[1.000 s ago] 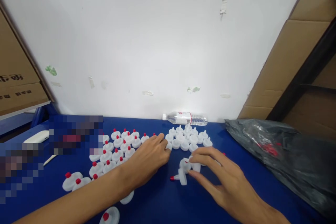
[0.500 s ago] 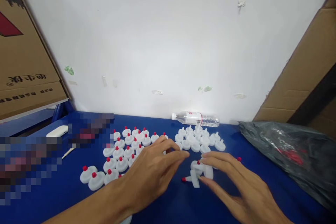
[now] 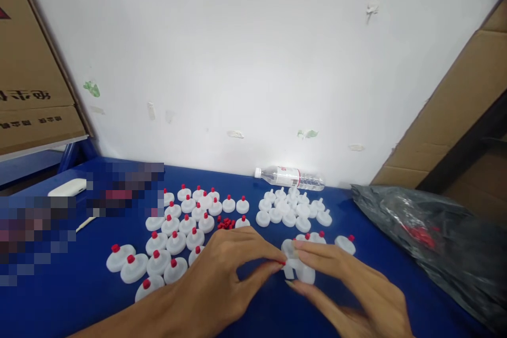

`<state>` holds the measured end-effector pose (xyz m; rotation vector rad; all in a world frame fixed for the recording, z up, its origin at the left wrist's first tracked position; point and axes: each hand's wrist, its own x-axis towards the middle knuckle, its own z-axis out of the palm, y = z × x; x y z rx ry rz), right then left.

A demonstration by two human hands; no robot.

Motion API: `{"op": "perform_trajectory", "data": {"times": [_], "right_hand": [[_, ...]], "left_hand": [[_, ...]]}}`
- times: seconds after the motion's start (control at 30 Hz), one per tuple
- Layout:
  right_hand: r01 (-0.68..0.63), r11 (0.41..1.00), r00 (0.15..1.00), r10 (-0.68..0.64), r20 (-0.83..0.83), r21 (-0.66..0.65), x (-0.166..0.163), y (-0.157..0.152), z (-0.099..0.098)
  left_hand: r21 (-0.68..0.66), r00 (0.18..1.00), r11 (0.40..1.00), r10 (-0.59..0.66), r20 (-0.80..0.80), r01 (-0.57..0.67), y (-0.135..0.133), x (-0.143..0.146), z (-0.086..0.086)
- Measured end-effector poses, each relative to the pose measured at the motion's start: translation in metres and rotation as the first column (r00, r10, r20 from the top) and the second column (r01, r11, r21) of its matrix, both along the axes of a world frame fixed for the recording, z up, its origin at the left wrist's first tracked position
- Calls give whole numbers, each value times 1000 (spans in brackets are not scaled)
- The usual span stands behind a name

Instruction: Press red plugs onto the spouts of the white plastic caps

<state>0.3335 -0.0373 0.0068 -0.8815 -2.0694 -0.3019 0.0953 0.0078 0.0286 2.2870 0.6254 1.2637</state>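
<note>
My left hand [image 3: 222, 280] and my right hand [image 3: 348, 288] meet low in the middle of the blue table [image 3: 71, 301]. My left thumb and forefinger pinch a small red cap [image 3: 280, 262] against a white plastic disc part [image 3: 299, 269] that my right hand holds. To the left stand several white disc parts with red caps [image 3: 174, 240]. Behind lies a little pile of loose red caps [image 3: 225, 223]. A cluster of white disc parts without caps [image 3: 291, 208] sits farther back.
A clear water bottle [image 3: 291, 177] lies on its side by the white wall. A dark plastic bag [image 3: 435, 237] with red pieces inside covers the table's right. Cardboard boxes [image 3: 31, 84] stand at left and right. A white flat object [image 3: 67, 187] lies far left.
My left hand drew back from the far cluster toward me and now pinches a red cap against the white part in my right hand. The view shifted slightly.
</note>
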Motion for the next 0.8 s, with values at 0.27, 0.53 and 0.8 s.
{"op": "perform_trajectory", "data": {"times": [0.27, 0.53, 0.8], "right_hand": [[-58, 997, 997, 61, -51, 56, -10, -4, 6], [-35, 999, 991, 35, -127, 1, -12, -17, -3], [35, 992, 995, -45, 85, 121, 1, 2, 13]], "left_hand": [[322, 926, 945, 68, -372, 60, -1, -9, -6], [305, 960, 952, 63, -273, 24, -12, -3, -1], [412, 955, 911, 93, -281, 32, 1, -10, 17]]}}
